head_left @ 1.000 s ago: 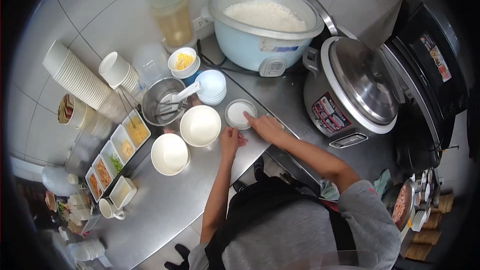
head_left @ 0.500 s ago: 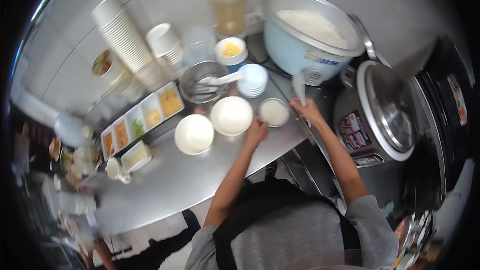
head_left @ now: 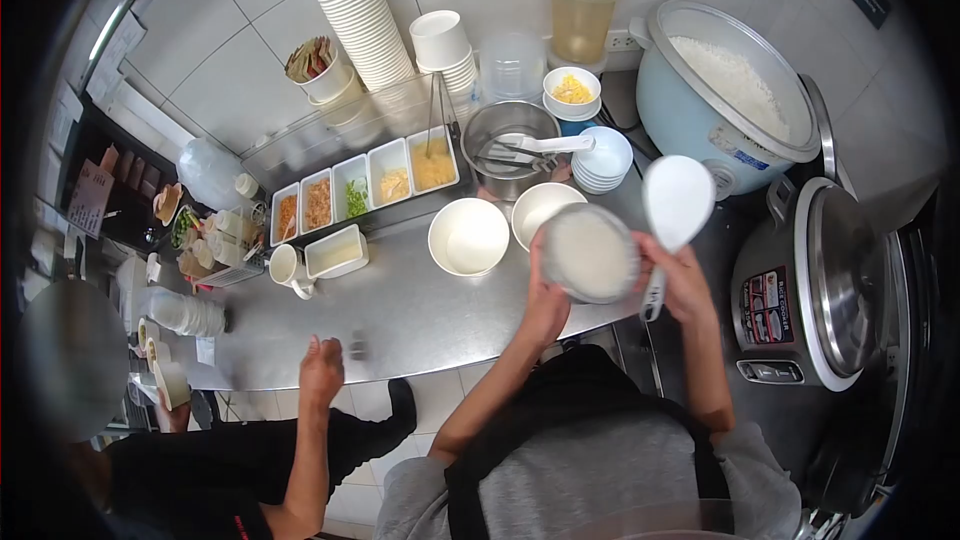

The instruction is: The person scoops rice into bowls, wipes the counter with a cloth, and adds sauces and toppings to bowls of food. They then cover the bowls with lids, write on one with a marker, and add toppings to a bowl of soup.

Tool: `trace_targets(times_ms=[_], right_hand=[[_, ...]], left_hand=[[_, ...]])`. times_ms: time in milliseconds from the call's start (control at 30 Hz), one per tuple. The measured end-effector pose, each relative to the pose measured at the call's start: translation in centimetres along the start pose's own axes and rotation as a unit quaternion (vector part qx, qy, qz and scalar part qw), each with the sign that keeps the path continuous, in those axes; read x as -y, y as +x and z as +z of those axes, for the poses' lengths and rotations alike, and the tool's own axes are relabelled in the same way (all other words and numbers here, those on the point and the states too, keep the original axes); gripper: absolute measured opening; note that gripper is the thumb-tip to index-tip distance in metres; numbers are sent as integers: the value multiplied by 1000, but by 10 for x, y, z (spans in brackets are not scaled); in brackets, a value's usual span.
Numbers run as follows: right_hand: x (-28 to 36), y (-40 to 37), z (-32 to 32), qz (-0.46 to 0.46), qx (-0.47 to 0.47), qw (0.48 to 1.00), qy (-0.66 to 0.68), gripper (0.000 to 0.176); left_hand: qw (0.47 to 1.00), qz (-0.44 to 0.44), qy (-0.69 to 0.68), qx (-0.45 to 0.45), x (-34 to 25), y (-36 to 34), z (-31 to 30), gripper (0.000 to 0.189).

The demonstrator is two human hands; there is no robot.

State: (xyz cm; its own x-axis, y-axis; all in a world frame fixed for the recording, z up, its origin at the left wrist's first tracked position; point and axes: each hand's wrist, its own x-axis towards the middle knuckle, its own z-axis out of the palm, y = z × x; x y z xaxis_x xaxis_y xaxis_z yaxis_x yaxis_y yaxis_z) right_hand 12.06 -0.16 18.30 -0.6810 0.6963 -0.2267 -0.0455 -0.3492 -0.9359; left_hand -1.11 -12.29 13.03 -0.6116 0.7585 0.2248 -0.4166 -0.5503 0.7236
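The right hand (head_left: 680,282) holds a white paddle (head_left: 679,202) by its handle.

Brushed grey metal countertop (head_left: 400,315), smooth with soft reflections, lower centre. Glossy white plastic rice paddle (head_left: 679,200), right of centre. Polished metal lid (head_left: 850,275), far right. Smooth, glazed-looking wall tiles (head_left: 220,15), upper left. Matt grey cloth shirt (head_left: 570,460), bottom.

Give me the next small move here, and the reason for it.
Probably tip the round container toward the partly hidden white bowl. The left hand holds the container, with pale contents, close to that bowl, whose visible inside looks empty. The right hand has a white paddle that could help.
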Motion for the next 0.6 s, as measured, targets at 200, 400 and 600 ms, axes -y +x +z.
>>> trace_targets(times_ms=[200,400,600], right_hand=[[1,31,35,0,147,989,-11,31],[3,54,22,0,175,984,25,32],[10,66,27,-4,192,981,29,33]], left_hand=[[990,3,-80,-118,-60,22,-44,72],[805,70,589,-22,-70,61,-115,65],[547,2,837,8,-55,63,-117,47]])
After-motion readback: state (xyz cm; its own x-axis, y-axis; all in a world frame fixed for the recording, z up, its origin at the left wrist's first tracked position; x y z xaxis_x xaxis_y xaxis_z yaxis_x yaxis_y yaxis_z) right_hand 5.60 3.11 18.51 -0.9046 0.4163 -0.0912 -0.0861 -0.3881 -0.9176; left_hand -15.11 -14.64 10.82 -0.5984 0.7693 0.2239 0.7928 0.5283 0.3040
